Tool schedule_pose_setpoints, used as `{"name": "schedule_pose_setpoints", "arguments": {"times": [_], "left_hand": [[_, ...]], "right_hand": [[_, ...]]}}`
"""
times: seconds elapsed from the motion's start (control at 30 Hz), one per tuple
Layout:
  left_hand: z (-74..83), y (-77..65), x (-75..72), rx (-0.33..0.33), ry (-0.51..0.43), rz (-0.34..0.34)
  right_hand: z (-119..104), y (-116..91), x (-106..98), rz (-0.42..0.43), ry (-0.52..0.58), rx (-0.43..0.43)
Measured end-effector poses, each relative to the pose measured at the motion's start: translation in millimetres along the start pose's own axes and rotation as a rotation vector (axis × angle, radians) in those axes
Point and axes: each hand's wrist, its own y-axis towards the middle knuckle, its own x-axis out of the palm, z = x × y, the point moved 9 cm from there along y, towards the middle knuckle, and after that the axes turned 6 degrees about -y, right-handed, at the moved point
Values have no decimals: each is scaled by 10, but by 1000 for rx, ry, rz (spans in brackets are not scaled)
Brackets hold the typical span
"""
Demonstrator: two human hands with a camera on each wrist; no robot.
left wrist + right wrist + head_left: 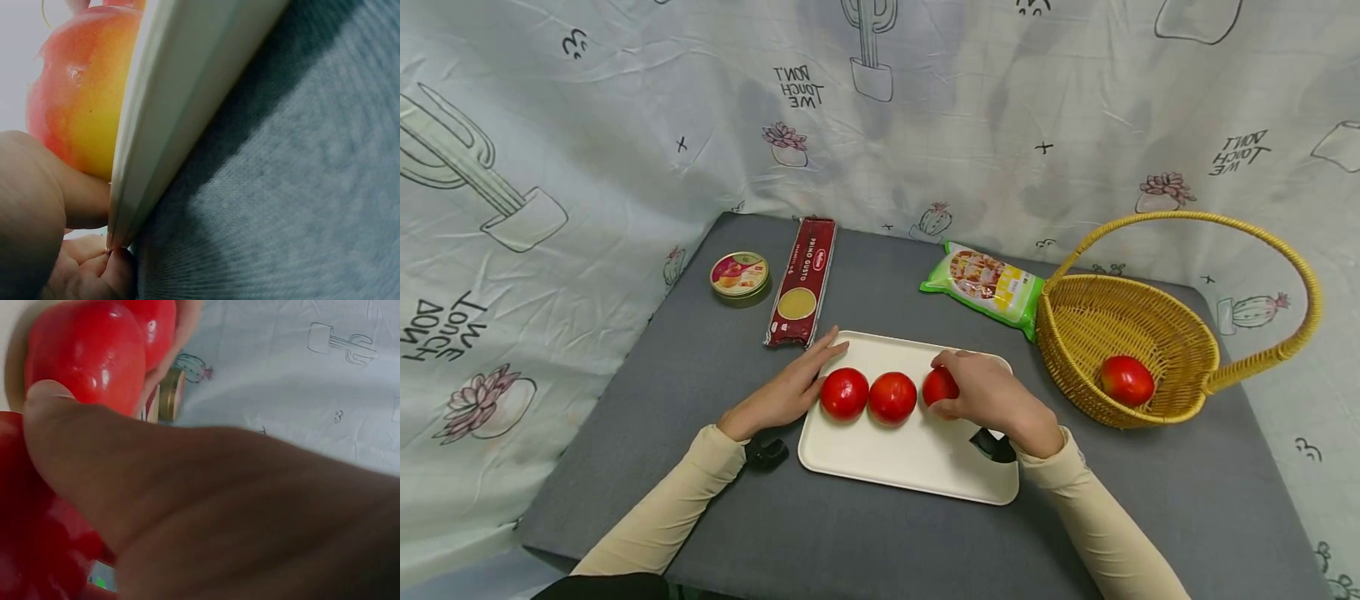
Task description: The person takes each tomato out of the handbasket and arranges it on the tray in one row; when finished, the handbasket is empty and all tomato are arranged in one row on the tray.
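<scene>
R hand (985,393) has fingers curled round a red fruit (937,387) on the tray (910,462), L hand (784,392) fingers nearly straight at its rim, w/ 2 more red fruits (892,400) btwn them.

High behind the gripping right hand (985,393), the head camera faces forward and down; close in, the left wrist's looks low, the right's past the grip; all share red fruits (892,398).

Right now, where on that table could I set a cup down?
Bare table shows behind the tray, between the red packet and green bag, and in front of it, between the sleeves. It's crowded around the tray's far half: three red fruits, left hand and right hand.
</scene>
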Motion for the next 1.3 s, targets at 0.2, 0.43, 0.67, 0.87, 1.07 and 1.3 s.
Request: {"name": "schedule_pose_setpoints", "arguments": {"times": [0.2,0.43,0.67,0.87,1.07,1.3], "left_hand": [[8,7,6,-33,-1,-21],[0,19,6,-63,4,-33],[11,20,-2,-60,3,-33],[11,17,2,-64,0,-35],[11,17,3,-64,-2,-34],[15,20,1,-67,-4,-36]], "right_hand": [[-36,20,69,3,0,-11],[-50,33,88,6,-49,3],[-52,30,98,5,-68,-9],[-47,37,88,9,-59,-8],[19,18,14,5,-58,10],[312,-83,-319,51,25,65]]}}
